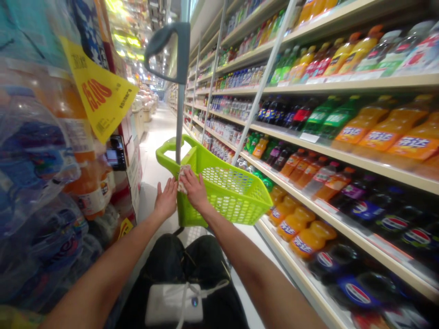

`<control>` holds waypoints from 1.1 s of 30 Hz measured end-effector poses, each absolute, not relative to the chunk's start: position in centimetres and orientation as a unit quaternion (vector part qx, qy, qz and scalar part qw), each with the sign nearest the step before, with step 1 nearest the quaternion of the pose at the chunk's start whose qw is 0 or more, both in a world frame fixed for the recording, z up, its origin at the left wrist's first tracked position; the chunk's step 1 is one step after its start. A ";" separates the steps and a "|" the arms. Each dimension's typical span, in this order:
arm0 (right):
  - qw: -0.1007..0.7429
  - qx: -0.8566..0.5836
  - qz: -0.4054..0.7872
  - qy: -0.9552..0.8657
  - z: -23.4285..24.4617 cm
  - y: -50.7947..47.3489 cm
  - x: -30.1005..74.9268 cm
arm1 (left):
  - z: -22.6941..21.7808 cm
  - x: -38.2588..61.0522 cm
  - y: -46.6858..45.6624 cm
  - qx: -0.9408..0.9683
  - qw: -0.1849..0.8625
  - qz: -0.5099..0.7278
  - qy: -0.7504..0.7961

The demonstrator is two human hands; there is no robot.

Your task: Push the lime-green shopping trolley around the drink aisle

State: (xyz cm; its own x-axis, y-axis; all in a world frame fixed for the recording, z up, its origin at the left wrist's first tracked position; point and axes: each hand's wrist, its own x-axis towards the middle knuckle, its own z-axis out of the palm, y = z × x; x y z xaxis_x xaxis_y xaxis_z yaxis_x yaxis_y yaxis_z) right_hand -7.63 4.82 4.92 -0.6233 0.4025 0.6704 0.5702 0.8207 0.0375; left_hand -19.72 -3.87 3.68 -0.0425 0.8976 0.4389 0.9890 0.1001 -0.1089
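Observation:
A bright green shopping basket (236,194) with mesh sides stands on the aisle floor in front of my knees. Its grey pull handle (180,59) is raised upright at the near left end. My right hand (196,189) presses a crumpled, pale patterned cloth (184,176) against the basket's near wall, just below the handle pole. My left hand (167,198) is beside it at the basket's left edge, fingers straight and holding nothing; whether the fingertips touch the plastic is hard to tell.
Shelves (343,144) of bottled drinks run along the right. At left, wrapped bottle packs (37,183) crowd close, with a yellow price sign (99,91) jutting out. A white device (173,304) with a cable rests on my lap. The aisle floor (161,121) stretches ahead.

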 end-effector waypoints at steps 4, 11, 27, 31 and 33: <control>0.288 -0.259 -0.115 -0.915 1.5 4.4 -7.5 | 2.1 -20.7 -4.6 -0.668 0.195 -0.095 -0.711; 0.280 -0.225 -0.113 -0.926 2.4 3.3 -7.8 | 1.5 -22.4 -4.4 -0.652 0.204 -0.104 -0.723; 0.333 -0.246 -0.102 -0.904 5.1 3.9 -8.9 | 7.8 -22.3 -3.5 -0.643 0.249 -0.145 -0.709; 0.388 -0.360 -0.064 -0.846 8.6 5.3 -8.8 | 10.4 -20.9 -1.7 -0.690 0.271 -0.144 -0.656; 0.362 -0.383 -0.040 -0.849 9.2 5.8 -9.2 | 11.0 -20.6 -1.1 -0.697 0.267 -0.127 -0.653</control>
State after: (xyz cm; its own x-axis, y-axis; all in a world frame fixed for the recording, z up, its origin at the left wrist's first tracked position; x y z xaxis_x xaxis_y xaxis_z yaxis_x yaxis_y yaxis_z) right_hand -9.21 5.81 9.22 -0.4442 0.6214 0.6454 0.6789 0.7035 -0.2102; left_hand -20.55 -1.13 10.98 0.1153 0.8428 0.5258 0.9784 -0.0050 -0.2064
